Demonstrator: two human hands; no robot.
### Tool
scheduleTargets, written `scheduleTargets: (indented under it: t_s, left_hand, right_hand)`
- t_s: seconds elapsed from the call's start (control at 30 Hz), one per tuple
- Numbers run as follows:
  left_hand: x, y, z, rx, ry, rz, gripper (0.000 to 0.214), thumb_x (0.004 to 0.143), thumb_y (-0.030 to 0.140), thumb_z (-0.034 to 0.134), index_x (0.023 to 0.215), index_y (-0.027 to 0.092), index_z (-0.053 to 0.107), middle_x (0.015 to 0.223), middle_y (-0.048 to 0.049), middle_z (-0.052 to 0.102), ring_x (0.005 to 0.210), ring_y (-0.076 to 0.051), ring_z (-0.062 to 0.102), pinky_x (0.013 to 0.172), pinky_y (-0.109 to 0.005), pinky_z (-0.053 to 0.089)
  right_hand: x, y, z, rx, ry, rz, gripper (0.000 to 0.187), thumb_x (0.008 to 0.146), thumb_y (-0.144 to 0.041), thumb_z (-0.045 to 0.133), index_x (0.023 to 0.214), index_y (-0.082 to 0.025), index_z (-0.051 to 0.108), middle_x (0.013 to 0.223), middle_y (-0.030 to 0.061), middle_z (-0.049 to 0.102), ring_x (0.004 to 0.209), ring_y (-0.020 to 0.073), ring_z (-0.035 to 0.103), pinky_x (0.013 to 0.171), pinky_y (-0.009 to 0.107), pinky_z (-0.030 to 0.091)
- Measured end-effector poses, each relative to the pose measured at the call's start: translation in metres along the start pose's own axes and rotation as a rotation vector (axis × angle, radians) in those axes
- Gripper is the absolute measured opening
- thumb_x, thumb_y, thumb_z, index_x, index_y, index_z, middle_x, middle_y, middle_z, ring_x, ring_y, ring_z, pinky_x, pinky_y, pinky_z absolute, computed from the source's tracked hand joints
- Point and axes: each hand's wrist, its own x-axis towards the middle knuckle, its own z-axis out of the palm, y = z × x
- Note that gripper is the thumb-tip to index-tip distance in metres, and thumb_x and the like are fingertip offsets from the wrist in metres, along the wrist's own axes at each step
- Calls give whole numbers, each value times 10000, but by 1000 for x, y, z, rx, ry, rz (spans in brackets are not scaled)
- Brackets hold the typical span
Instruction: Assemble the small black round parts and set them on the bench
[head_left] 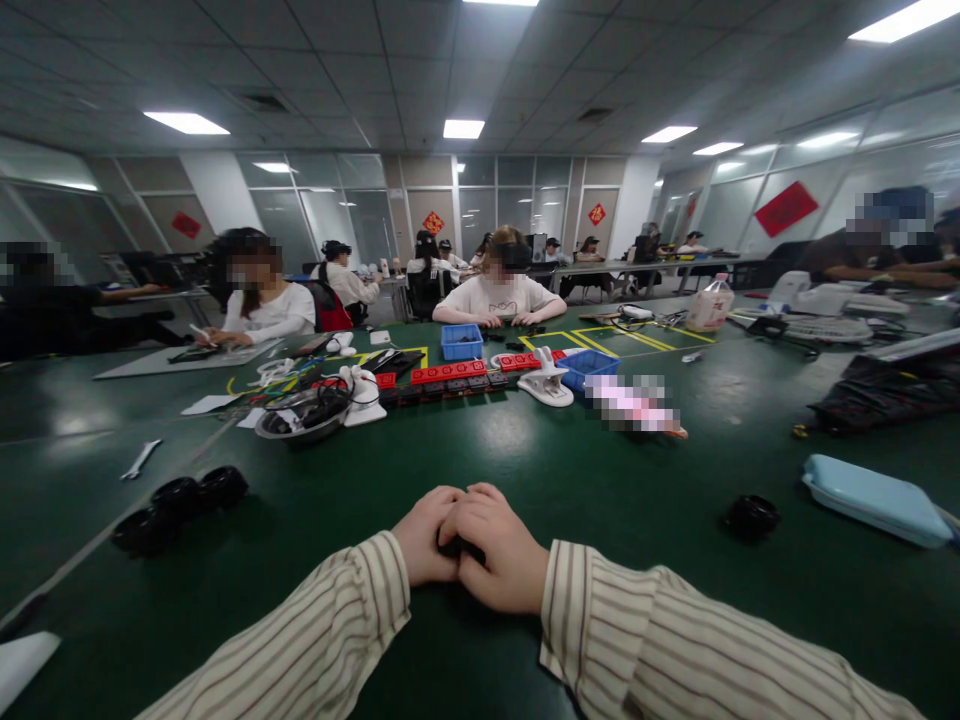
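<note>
My left hand (424, 535) and my right hand (499, 545) meet over the green table, both closed, with the right fingers lapping over the left. Between them a dark part (469, 550) shows in a small gap; the hands cover most of it, so its shape is unclear. To the left lie several black ring-shaped parts (178, 497) in a row. Another black round part (752, 516) sits by itself on the right.
Across the table (337, 500) runs a row of red and black blocks (450, 375), near blue bins (461, 342) and a metal bowl (304, 418). A wrench (141, 459) lies left, a light-blue case (877, 500) right. Other people sit around, one opposite (499, 295).
</note>
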Motion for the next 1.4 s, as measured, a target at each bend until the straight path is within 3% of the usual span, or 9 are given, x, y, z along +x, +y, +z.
scheduleTargets:
  t_s: [0.1,0.33,0.5,0.63,0.87,0.97,1.07,1.23,1.4]
  left_hand:
    - [-1,-3,2,-9,25,5,472,517,208,722,971,168,597,1041,-64,558,992,-252,505,935,-391,389]
    - [-1,1,5,58,88,-84,738,448,363,795,1106,161,527,1049,-82,548,981,-282,500,898,-438,403]
    - [0,6,4,112,81,-84,548,501,321,756,992,173,562,968,-64,572,895,-254,520,855,-423,417]
    - [-1,6,3,45,88,-104,477,484,246,737,923,168,569,980,-58,554,920,-245,517,864,-383,427]
    - [-1,1,0,13,-15,18,423,513,206,710,920,169,603,1025,-60,553,1005,-252,504,944,-385,381]
    - [-2,-1,1,-12,21,0,537,514,227,717,1025,174,561,1058,-67,555,1022,-261,501,949,-396,378]
    - [-3,-1,3,-14,75,-67,645,504,313,750,1091,172,523,1089,-82,544,1027,-277,495,935,-419,390]
    - [-2,5,4,110,53,-109,816,406,450,803,1126,199,512,1068,-73,548,1000,-299,494,944,-490,356]
    - [-1,12,4,206,65,-118,565,507,355,748,1016,207,551,995,-54,582,955,-277,521,995,-506,280]
  right_hand:
    - [0,-1,-1,-2,9,27,231,616,-153,420,830,-192,499,816,26,581,846,183,507,942,410,275]
    - [0,2,0,-141,87,238,234,710,-267,571,902,-158,493,876,55,523,835,193,442,788,363,351]
    - [1,4,4,-199,43,272,145,715,-246,587,794,-161,501,814,39,510,802,183,438,765,351,345]
    - [1,4,3,-124,37,189,76,692,-179,518,766,-170,505,798,30,527,794,171,461,771,339,349]
    - [0,-2,0,15,12,-37,247,576,-101,395,783,-186,501,758,14,577,782,159,522,881,360,338]
    - [-1,-3,-1,12,29,-6,258,612,-138,421,854,-178,502,830,33,581,842,174,519,932,393,304]
    - [0,-2,-2,-36,67,84,242,668,-210,470,905,-168,496,879,58,556,859,197,481,873,399,335]
    - [0,1,1,-168,74,258,235,710,-272,566,905,-162,495,870,52,519,834,195,437,787,363,349]
    - [0,1,3,-213,18,266,99,730,-236,565,769,-166,507,820,32,507,812,177,442,782,346,337]
